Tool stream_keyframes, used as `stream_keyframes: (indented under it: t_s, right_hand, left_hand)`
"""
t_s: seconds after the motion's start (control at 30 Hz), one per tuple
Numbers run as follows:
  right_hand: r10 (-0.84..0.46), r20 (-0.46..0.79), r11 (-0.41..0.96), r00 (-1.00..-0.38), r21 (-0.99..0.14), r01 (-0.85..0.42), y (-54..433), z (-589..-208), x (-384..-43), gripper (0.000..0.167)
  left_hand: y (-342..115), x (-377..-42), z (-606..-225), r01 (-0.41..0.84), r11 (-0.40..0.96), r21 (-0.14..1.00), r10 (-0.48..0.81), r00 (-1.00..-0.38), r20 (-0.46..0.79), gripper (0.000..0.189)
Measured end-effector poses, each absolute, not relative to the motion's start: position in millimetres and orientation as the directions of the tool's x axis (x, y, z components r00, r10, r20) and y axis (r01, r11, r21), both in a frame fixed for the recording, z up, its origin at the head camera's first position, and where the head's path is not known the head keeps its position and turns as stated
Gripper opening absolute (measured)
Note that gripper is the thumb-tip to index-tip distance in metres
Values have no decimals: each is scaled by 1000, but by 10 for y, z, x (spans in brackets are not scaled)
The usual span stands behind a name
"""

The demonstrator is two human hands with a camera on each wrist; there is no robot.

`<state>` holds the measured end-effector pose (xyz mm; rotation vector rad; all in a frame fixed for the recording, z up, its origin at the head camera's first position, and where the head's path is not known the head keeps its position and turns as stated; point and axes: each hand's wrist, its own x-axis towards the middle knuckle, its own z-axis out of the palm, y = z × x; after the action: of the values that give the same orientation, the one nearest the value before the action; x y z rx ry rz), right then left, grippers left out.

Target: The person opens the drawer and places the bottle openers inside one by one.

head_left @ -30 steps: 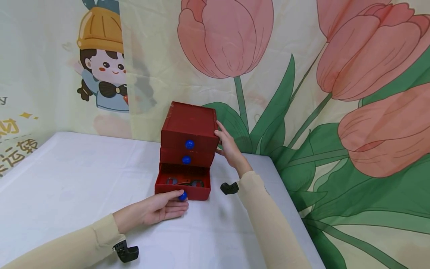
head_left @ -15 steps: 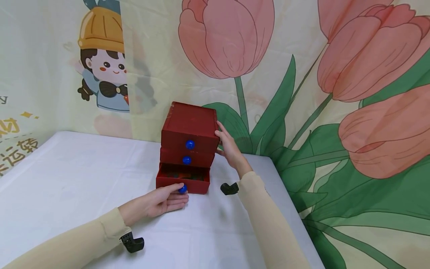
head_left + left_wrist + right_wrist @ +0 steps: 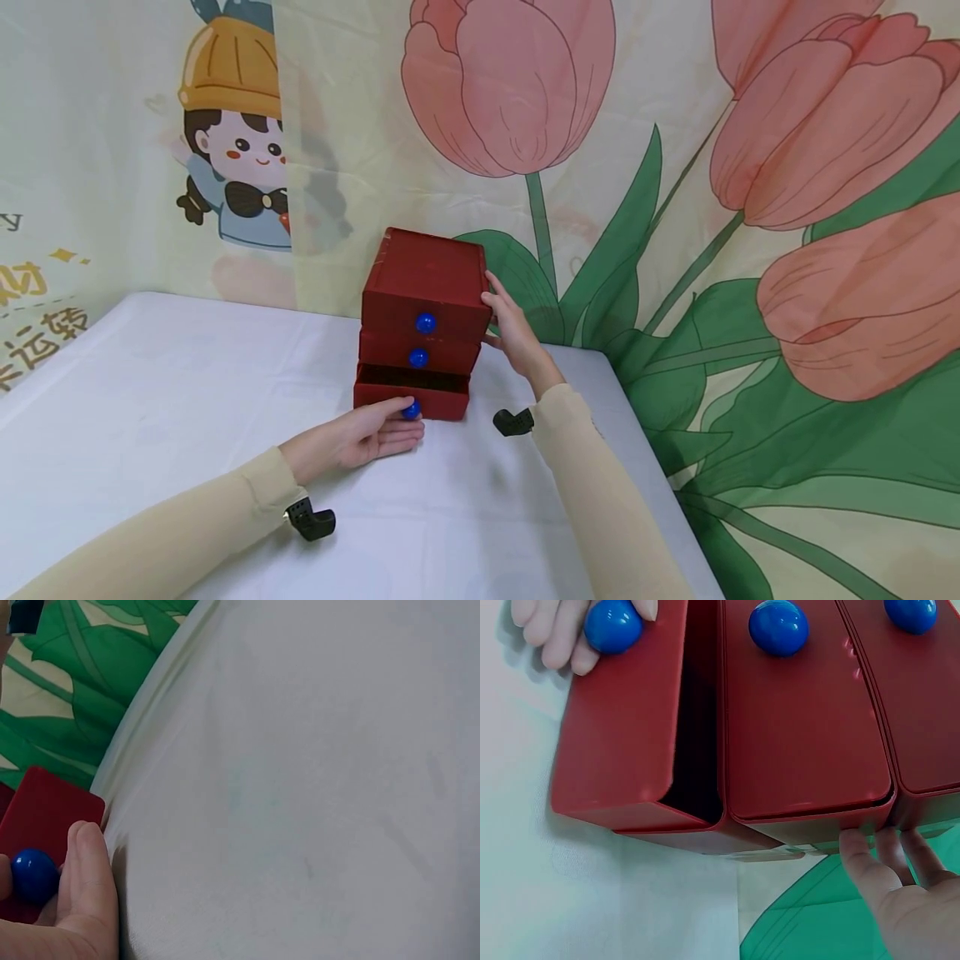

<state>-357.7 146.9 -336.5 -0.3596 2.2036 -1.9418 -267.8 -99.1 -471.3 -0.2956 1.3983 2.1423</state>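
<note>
A small red cabinet (image 3: 431,262) with several drawers and blue ball knobs stands on the table. Its bottom drawer (image 3: 446,405) juts out partway, its inside dark in the head view. My left hand (image 3: 360,433) has that drawer's blue knob (image 3: 34,876) between thumb and fingers, the other fingers stretched out straight below it. In the right wrist view the drawer gap shows beside the middle drawer (image 3: 802,727), which is pushed in. My right hand (image 3: 517,333) rests its extended fingertips against the cabinet's right side, steadying contact near the upper tiers.
A white cloth covers the table (image 3: 187,383). Behind it hangs a backdrop (image 3: 352,108) with tulips and a cartoon figure. The table's right edge runs close beside my right arm. Each sleeve carries a black wrist camera (image 3: 311,520).
The bottom drawer has slid inward, with my left hand moving forward along with it. The glimpsed contents of the drawer have gone out of sight. My right hand has stayed at the cabinet's side.
</note>
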Motion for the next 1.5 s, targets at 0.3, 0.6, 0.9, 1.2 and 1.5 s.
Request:
stream_keyframes:
  t_s: [0.3,0.6,0.9,1.2,1.5]
  right_hand:
    - [-289,20,122,-957,-991,-58,1459,-3360,-3565,59]
    - [-292,28,135,-956,-988,-71,1443,-3371,-3579,60]
    - [-288,22,130,-957,-990,-62,1434,-3369,-3594,61]
    - [-282,23,142,-959,-988,-66,1423,-3352,-3577,61]
    - [-280,22,144,-960,-987,-64,1422,-3353,-3573,60]
  left_hand:
    - [-984,-2809,-4727,-546,-305,780,323,-830,-455,59]
    - [-1017,-2906,-4734,-540,-309,783,346,-831,-436,53]
    - [-1026,-2960,-4731,-540,-306,784,344,-831,-438,56]
    - [-1011,-3003,-4724,-544,-311,780,335,-830,-445,60]
    - [-983,-3053,-4728,-532,-311,788,322,-839,-439,58]
